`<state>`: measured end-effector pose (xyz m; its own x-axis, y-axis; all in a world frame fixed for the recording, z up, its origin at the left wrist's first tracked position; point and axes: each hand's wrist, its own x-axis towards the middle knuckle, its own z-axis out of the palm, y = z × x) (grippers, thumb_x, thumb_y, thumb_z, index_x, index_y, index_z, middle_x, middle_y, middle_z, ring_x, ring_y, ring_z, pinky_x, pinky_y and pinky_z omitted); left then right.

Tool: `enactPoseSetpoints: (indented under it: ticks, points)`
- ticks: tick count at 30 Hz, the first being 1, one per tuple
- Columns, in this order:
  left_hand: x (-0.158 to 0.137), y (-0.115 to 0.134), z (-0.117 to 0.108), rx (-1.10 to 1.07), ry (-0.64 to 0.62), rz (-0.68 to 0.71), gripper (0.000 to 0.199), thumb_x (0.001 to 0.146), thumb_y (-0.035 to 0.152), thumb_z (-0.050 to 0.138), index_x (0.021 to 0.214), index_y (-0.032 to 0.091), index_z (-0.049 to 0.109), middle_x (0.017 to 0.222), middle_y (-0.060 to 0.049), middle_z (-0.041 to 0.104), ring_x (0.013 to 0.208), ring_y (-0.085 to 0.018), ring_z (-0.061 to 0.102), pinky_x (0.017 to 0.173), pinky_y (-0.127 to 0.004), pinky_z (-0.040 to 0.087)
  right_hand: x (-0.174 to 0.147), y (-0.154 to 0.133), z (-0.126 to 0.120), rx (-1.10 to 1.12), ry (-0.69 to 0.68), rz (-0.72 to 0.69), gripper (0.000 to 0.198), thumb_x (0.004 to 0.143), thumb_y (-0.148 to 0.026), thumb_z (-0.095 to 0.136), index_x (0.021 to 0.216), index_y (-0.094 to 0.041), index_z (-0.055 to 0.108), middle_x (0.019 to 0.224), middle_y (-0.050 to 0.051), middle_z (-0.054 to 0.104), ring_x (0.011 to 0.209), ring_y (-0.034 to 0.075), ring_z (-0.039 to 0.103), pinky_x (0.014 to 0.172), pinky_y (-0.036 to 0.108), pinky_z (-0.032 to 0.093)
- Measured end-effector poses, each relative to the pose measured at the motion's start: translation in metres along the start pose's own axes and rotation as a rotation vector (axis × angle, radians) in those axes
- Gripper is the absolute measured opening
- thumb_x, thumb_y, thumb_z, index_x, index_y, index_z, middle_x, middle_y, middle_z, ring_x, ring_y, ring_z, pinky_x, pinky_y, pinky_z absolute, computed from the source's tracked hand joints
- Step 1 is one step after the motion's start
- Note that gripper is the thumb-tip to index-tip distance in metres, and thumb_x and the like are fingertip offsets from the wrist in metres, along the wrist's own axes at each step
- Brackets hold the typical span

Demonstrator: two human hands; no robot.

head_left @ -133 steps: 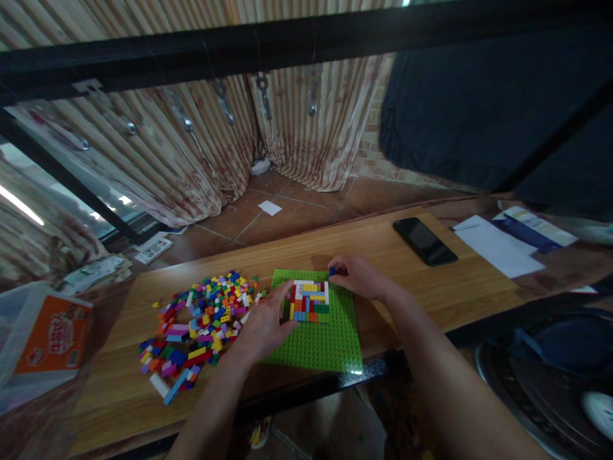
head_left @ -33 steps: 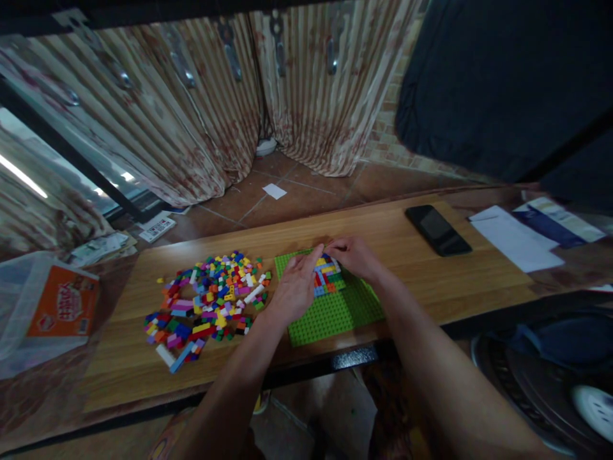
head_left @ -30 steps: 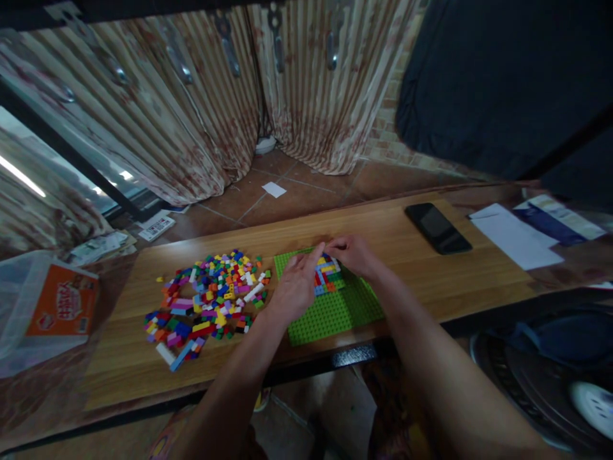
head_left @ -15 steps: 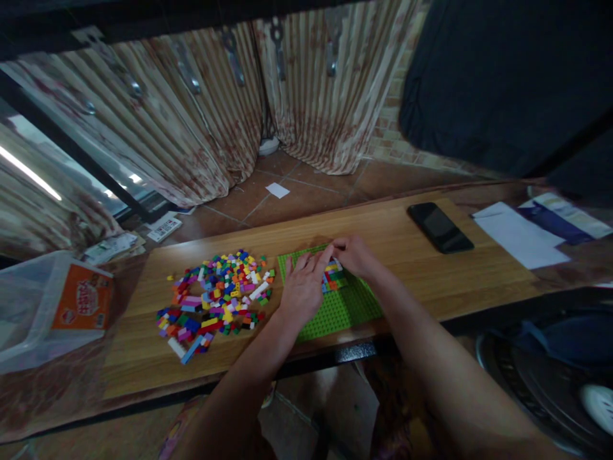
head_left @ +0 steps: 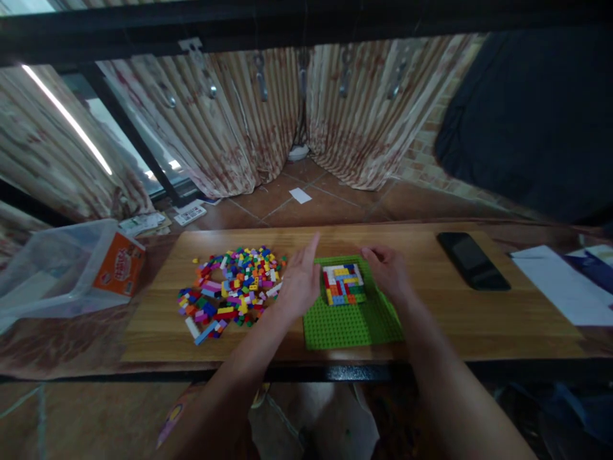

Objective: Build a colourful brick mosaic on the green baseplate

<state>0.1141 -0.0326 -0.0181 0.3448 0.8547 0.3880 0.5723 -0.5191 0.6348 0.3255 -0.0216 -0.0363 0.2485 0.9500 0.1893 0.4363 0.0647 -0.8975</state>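
Observation:
A green studded baseplate (head_left: 335,329) lies on the wooden board, carrying a flat block of multicoloured toy bricks (head_left: 343,284) near its far side. My left hand (head_left: 301,281) is at the plate's left edge, fingers stretched out and empty, between the brick block and the loose bricks. On the other side, my right hand (head_left: 389,271) hovers by the plate's far right part with its fingers curled in. Whether a small brick is between those fingertips is hidden. Loose toy bricks (head_left: 232,284) of many colours and sizes are spread left of my left hand.
A black phone (head_left: 473,260) lies on the wooden board (head_left: 431,319) to the right, with white paper (head_left: 550,278) beyond it. At far left stands a clear plastic box (head_left: 71,268) with an orange label. Curtains (head_left: 268,121) hang behind.
Both hands have drawn apart from the brick block, left hand to the left, right hand to the right, uncovering it. The camera view has also shifted.

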Motion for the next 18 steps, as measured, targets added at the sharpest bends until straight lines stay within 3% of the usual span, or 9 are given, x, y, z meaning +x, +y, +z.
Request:
enactPoseSetpoints:
  ticks: [3,8,13,18]
  points:
    - [0.006,-0.016,-0.02,-0.031,0.111,-0.065,0.063,0.086,0.011,0.044,0.146,0.019,0.028,0.142,-0.014,0.047,0.129,-0.025,0.046,0.109,-0.047,0.037,-0.005,-0.011,-0.001,-0.032,-0.091,-0.106,0.032,0.081,-0.044,0.058,0.096,-0.018,0.07,0.098,0.008,0.072,0.089,0.022,0.065,0.08,0.036,0.05]
    - [0.007,-0.041,-0.061,-0.032,0.266,-0.223,0.049,0.084,0.015,0.051,0.133,0.015,0.046,0.126,-0.014,0.06,0.109,-0.023,0.061,0.099,-0.042,0.047,-0.016,-0.018,-0.003,-0.126,-0.408,-0.278,0.046,0.072,-0.045,0.071,0.113,-0.026,0.064,0.118,0.008,0.065,0.111,0.027,0.059,0.097,0.045,0.044]
    - [-0.002,-0.066,-0.096,-0.027,0.375,-0.32,0.04,0.084,0.016,0.053,0.124,0.014,0.055,0.113,-0.012,0.068,0.1,-0.019,0.065,0.094,-0.036,0.05,-0.025,-0.006,0.0,-0.292,-0.49,-0.321,0.054,0.071,-0.046,0.072,0.12,-0.028,0.06,0.122,0.008,0.062,0.111,0.03,0.058,0.095,0.05,0.045]
    - [-0.014,-0.076,-0.114,0.085,0.302,-0.419,0.032,0.084,0.015,0.052,0.113,0.012,0.063,0.102,-0.01,0.072,0.095,-0.019,0.067,0.089,-0.031,0.052,-0.026,0.001,0.009,-0.398,-0.46,-0.318,0.049,0.076,-0.05,0.064,0.118,-0.024,0.061,0.116,0.009,0.064,0.109,0.03,0.058,0.094,0.048,0.045]
